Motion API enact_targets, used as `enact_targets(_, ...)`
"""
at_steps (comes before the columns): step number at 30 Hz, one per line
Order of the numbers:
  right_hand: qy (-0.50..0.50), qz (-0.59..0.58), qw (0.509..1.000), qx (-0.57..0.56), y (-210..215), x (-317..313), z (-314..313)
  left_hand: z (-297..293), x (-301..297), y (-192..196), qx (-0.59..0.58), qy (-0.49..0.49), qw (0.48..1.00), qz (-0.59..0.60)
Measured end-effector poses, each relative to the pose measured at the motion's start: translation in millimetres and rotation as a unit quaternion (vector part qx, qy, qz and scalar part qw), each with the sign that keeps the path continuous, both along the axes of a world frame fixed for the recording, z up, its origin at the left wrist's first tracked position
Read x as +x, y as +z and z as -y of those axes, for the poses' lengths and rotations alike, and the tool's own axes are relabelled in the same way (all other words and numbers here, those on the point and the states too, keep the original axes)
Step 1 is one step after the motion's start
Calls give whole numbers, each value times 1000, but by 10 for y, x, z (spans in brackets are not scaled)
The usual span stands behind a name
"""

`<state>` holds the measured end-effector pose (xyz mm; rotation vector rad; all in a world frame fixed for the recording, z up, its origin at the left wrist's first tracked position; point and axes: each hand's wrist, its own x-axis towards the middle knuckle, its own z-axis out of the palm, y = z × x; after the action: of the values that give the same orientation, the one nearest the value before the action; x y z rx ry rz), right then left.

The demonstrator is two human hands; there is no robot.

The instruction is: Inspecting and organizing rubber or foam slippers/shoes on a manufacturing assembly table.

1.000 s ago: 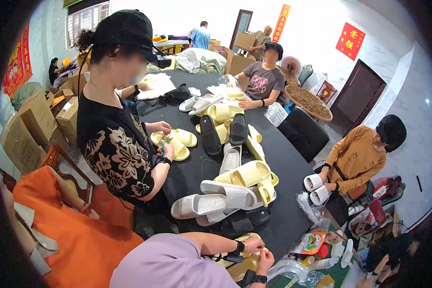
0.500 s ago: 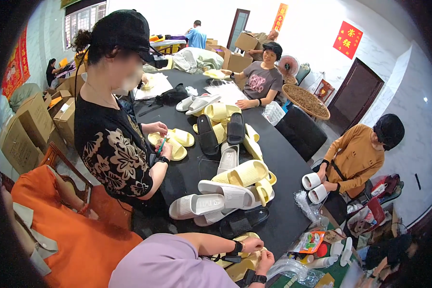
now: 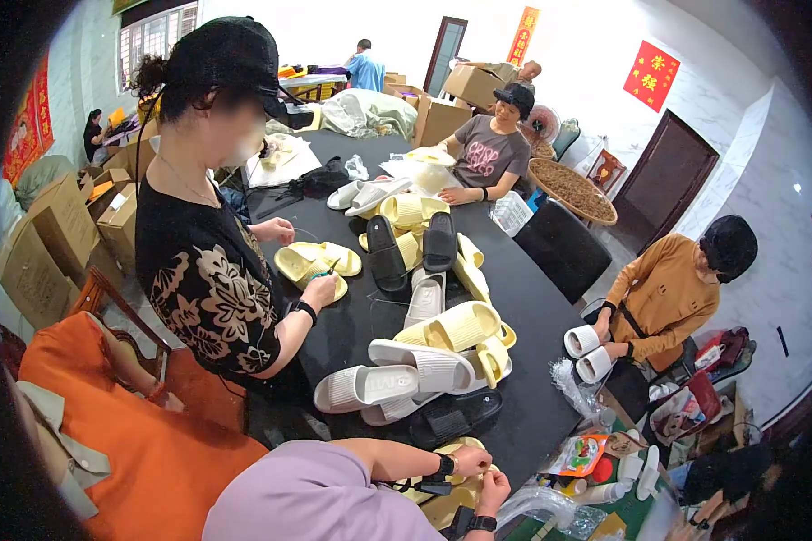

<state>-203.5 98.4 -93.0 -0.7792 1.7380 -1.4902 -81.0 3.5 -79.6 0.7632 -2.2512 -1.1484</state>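
Filling the middle is a long black bench (image 3: 532, 307) heaped with slippers; brown cardboard boxes (image 3: 41, 243) stack along the left wall, and a square red sign (image 3: 650, 75) with a narrow red-and-gold strip (image 3: 524, 34) hang on the far white wall. At the lower edge, the left hand (image 3: 469, 462) and right hand (image 3: 493, 491) both close their fingers on a pale yellow slipper (image 3: 447, 500), which lies between and under them at the bench's near end.
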Motion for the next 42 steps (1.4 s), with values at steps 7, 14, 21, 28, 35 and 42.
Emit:
enact_targets(7, 50, -223, 973, 28, 245, 66, 21, 44, -64, -205, -10, -37, 999, 21)
enact_targets(14, -141, -58, 988, -34, 311, 24, -28, 129, 263, 517, -101, 64, 989, -88)
enact_targets(21, 146, -127, 971, 139, 530, 394, -484, 476, 1134, 762, -146, 178, 972, -54)
enact_targets(28, 281, -298, 865, 289, 594, 648, -341, 700, 1772, 745, -238, 278, 931, 14)
enact_targets(35, 126, -446, 819, 340, 499, 672, -201, 289, 1372, 652, -227, 117, 967, -8)
enact_targets(42, 38, -444, 827, 343, 700, 238, -389, 509, 1171, 1053, -89, 62, 975, 193)
